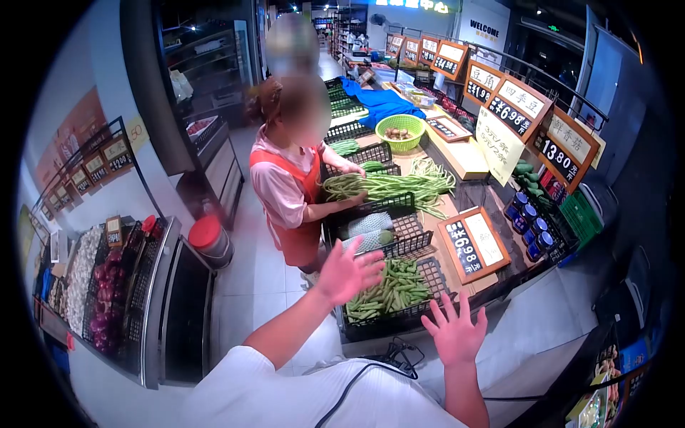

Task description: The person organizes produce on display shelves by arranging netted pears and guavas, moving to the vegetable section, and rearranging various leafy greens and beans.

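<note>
My left hand (pixel 349 274) is raised, fingers spread, with nothing in it. It appears at the near left edge of a crate of green pods (pixel 391 287) that look like okra. To the right of that crate, my right hand (pixel 458 334) is also up with its fingers apart and nothing held. Just beyond my left hand lie pale, net-wrapped vegetables (pixel 369 227) in a black crate. A framed price board (pixel 474 244) rests on the stand beyond my right hand. Whether either hand touches the crate, I cannot tell.
A co-worker in a red apron (pixel 305 178) stands at the left of the stand, both hands on long beans (pixel 399 184). Farther back are a green basket (pixel 401 134) and blue cloth (pixel 385 101). A red-lidded bin (pixel 208 239) and an onion display (pixel 110 289) stand left.
</note>
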Action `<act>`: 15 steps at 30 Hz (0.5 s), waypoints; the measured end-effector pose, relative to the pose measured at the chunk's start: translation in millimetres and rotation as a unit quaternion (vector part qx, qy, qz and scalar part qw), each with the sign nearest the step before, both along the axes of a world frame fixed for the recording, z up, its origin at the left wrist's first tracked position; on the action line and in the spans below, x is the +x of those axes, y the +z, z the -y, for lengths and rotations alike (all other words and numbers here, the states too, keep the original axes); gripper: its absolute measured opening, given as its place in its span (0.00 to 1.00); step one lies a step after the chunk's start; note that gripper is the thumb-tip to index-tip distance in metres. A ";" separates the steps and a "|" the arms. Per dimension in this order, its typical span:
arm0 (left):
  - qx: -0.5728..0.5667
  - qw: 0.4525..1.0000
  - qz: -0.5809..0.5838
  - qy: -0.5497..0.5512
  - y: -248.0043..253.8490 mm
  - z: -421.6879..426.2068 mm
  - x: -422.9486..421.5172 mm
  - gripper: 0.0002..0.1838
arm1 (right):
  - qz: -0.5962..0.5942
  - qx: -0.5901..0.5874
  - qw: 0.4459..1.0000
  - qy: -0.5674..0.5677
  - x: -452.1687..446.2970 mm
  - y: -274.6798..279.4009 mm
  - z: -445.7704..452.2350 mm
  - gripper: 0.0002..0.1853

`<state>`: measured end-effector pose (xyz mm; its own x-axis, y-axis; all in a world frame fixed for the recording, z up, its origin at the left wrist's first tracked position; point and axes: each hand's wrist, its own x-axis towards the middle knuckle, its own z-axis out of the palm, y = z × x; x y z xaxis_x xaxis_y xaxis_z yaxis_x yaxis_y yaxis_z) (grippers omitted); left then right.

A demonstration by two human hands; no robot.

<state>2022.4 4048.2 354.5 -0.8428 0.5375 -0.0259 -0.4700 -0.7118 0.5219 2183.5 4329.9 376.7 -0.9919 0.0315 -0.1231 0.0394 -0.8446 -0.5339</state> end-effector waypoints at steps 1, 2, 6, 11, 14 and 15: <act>0.025 0.997 -0.023 -0.065 -8.5 -0.6 4.2 0.48 | 0.008 -0.003 1.000 0.009 -1.2 -5.4 -0.3 0.47; 0.049 0.989 -0.045 -0.131 -18.4 -2.5 10.2 0.46 | 0.017 -0.005 1.000 0.019 -0.9 -9.3 -0.6 0.47; 0.027 0.939 -0.114 -0.325 -3.7 -35.7 67.6 0.54 | 0.014 0.121 0.978 0.168 6.4 -15.3 24.9 0.41; -0.027 0.892 -0.138 -0.430 -20.0 -62.6 100.0 0.47 | -0.019 0.338 0.876 0.344 10.4 -19.7 34.3 0.28; -0.071 0.887 -0.169 -0.424 -19.4 -62.7 107.3 0.59 | -0.010 0.360 0.858 0.367 15.3 -29.2 30.1 0.35; -0.032 0.897 -0.171 -0.407 -23.7 -62.9 112.1 0.42 | -0.002 0.348 0.864 0.365 18.3 -21.6 32.2 0.37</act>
<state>2134.5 4111.1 330.8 -0.1376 0.9848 0.1063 -0.6247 -0.1695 0.7623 2201.8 4297.6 355.1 -0.7788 -0.5374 -0.3236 0.4236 -0.0702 -0.9031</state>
